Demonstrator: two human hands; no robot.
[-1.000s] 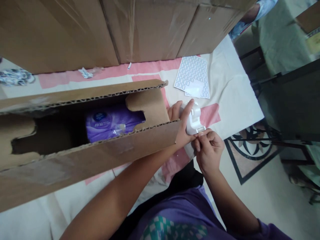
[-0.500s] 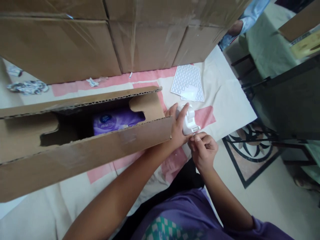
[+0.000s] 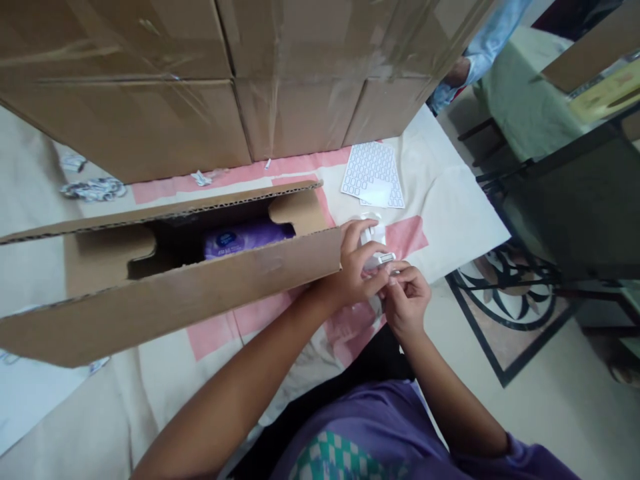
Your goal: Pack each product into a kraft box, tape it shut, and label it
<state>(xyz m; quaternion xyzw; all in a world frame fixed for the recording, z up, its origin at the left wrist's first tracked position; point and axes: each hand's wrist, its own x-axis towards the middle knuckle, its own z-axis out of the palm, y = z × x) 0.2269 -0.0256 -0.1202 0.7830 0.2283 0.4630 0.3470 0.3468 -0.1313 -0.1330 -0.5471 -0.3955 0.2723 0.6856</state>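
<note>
My left hand [image 3: 356, 270] is curled round a small white tape dispenser [image 3: 373, 241] on the cloth, its fingers over the body and its thumb by the front end. Fingertips pressed together, my right hand [image 3: 409, 297] is right at that front end and meets the left thumb; what it pinches is too small to make out. Just left of the hands lies a long open cardboard box [image 3: 260, 277] with a purple printed pack [image 3: 247, 239] inside. Behind the dispenser are sheets of blue-outlined labels [image 3: 373, 170].
Stacked taped cartons [image 3: 300, 113] rise along the back. Crumpled scraps [image 3: 95, 189] lie at the left on the pink-and-white cloth [image 3: 440, 200]. Another person's sleeve [image 3: 493, 50] shows at the upper right. A dark chair [image 3: 565, 207] stands beyond the table edge.
My left fingers have drawn in over the dispenser, and the thumb has come up against my right fingertips. The view has shifted, so the box and cartons appear slightly further right.
</note>
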